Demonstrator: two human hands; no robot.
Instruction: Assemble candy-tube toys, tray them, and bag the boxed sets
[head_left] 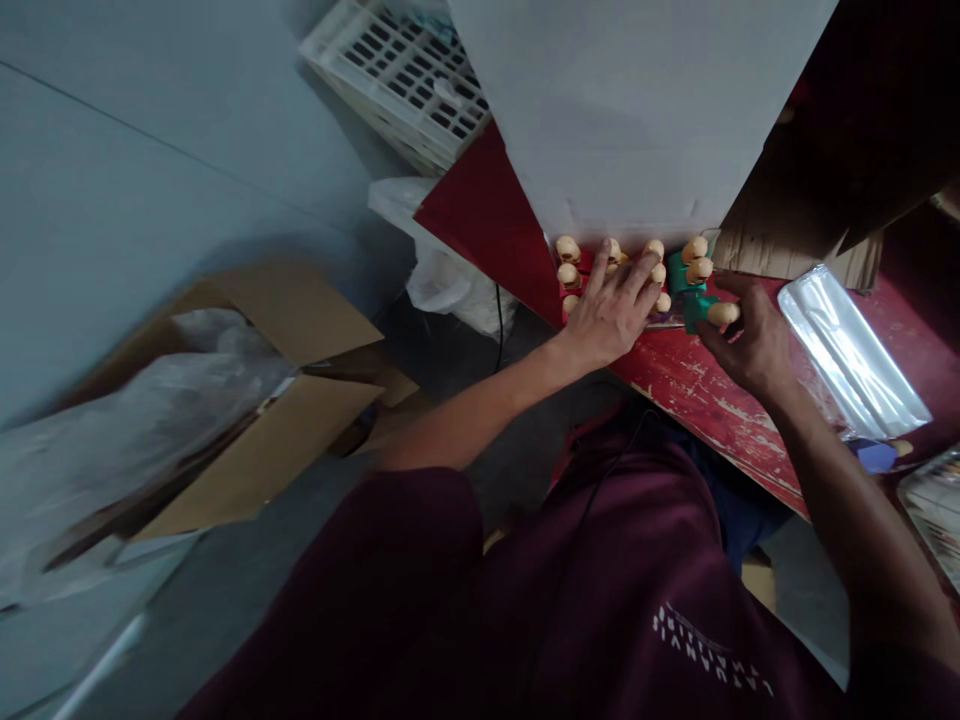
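Small peg figures with round wooden heads sit in rows at the foot of a large white board or box panel. Red figures (pixel 568 276) form the left column, and green figures (pixel 697 268) the right one. My left hand (pixel 611 310) lies over the middle columns with its fingers spread, touching the heads and hiding most of those bodies. My right hand (pixel 754 335) pinches a green peg figure (pixel 701 312) between thumb and fingers, just in front of the green column.
The white panel (pixel 637 120) rises behind the figures. On the worn red table (pixel 705 410) lie clear plastic sleeves (pixel 855 350), brown cardboard (pixel 802 240) and a blue figure (pixel 876 456). To the left are a white plastic crate (pixel 412 80) and an open carton (pixel 300 310) with plastic bags.
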